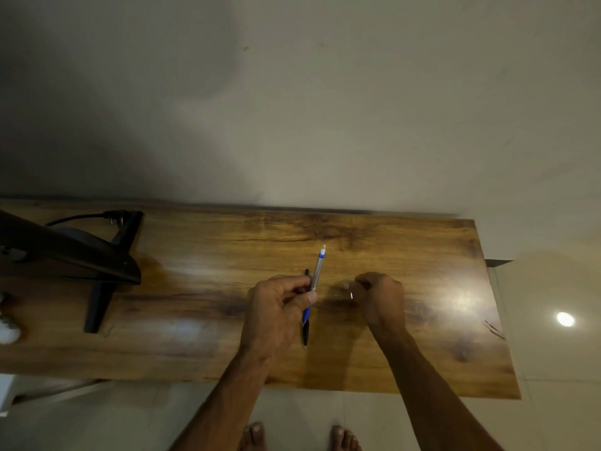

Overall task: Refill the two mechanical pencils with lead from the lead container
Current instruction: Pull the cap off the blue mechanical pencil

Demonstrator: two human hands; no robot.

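Mechanical pencil (317, 271), silver-blue, held over worktop (195, 304)
Fingers of left hand (276, 315) grip its barrel; fingers of right hand (380, 297) curl, pinching a small blurred item (349, 292)

Glossy wood-grain tabletop (422, 255) here, and we get glare all over it. Silver-and-blue mechanical pencil (318, 270) looks like smooth plastic to us, black pencil (305, 335) is shiny, floor tiles (553, 353) are polished.

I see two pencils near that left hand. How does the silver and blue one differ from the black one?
The silver and blue pencil has a pale barrel and white end; the black pencil is dark throughout. The silver and blue pencil leans right, pinched by the left hand; the black pencil runs straight toward the person, held or lying, I cannot tell. Both are slim.
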